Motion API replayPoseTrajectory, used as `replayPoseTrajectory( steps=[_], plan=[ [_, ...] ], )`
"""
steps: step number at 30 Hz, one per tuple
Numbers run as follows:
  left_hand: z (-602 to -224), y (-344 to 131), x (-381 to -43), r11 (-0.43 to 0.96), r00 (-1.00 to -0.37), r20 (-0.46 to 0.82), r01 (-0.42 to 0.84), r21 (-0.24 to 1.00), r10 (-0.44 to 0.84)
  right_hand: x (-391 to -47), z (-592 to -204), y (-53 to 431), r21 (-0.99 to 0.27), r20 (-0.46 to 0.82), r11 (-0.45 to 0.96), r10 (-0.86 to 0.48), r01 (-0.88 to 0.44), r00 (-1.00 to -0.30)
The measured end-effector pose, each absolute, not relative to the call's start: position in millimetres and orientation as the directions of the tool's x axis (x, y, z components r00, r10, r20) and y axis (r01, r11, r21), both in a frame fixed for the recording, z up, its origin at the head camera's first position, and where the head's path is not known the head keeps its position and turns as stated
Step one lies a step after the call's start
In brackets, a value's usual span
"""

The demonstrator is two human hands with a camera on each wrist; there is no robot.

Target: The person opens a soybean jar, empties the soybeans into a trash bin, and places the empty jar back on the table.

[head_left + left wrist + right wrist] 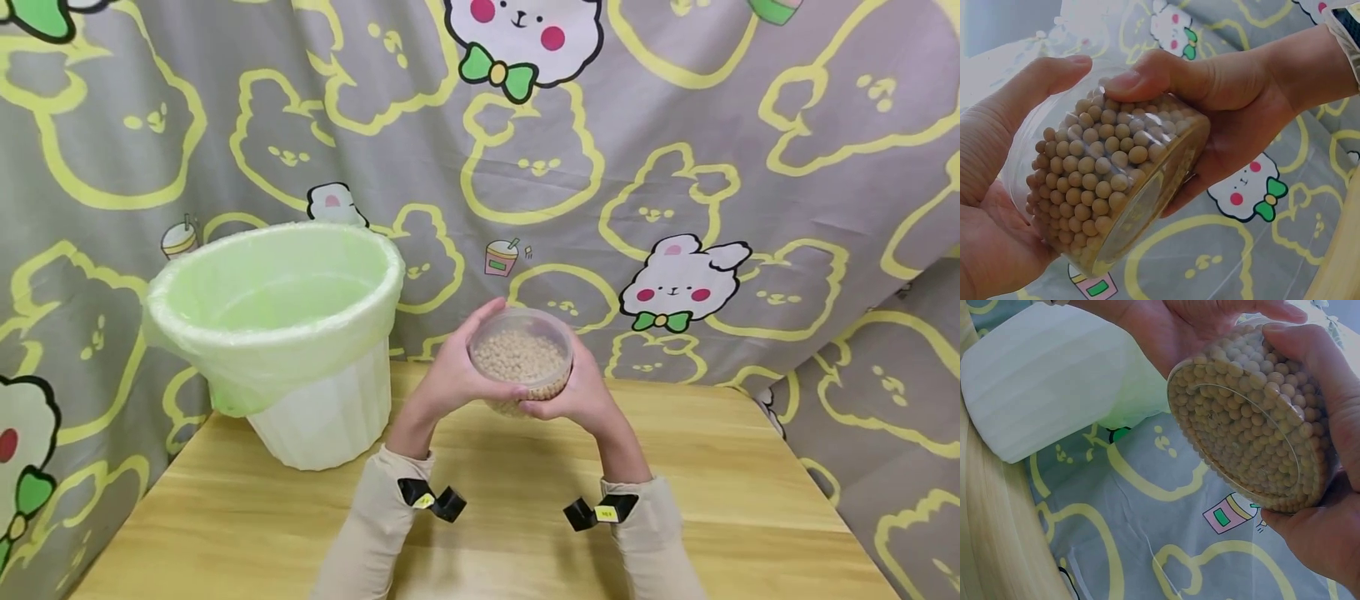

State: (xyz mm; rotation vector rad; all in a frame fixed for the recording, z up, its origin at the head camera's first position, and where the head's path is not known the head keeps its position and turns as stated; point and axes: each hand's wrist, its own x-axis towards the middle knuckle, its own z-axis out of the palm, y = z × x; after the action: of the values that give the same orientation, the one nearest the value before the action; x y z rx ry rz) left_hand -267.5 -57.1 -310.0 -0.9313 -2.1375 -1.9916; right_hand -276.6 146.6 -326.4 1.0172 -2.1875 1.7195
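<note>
Both hands hold a clear round plastic tub (522, 354) of small beige balls (1088, 165) up over the table. My left hand (459, 367) grips its left side and my right hand (585, 387) its right side, with the thumbs nearly meeting along the near side. In the right wrist view the flat underside of the tub (1241, 434) faces the camera, and balls show through it. The tub tilts in both wrist views. To the left of my left hand stands a white bin (330, 408) with a pale green liner bag (300, 329) folded over its rim.
The wooden table (742, 483) spreads beneath my forearms. A grey curtain (420, 167) with yellow outlines and cartoon animals hangs behind the table and along its sides. Black camera mounts (442, 502) sit on both sleeves.
</note>
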Motion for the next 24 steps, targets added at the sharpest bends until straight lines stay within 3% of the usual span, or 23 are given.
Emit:
replayPoseTrajectory(
  steps=[15,24],
  plan=[
    [-317,-48,-271,-0.051,-0.823,0.477,0.486,0.872,0.309,-277,-326,152,-0.782,0.529,0.125,-0.384,-0.61,-0.757],
    [-328,-33,-274,0.077,-0.868,0.47,0.486,0.871,0.163,-275,-324,153,-0.789,0.524,0.153,-0.34,-0.595,-0.781]
  ],
)
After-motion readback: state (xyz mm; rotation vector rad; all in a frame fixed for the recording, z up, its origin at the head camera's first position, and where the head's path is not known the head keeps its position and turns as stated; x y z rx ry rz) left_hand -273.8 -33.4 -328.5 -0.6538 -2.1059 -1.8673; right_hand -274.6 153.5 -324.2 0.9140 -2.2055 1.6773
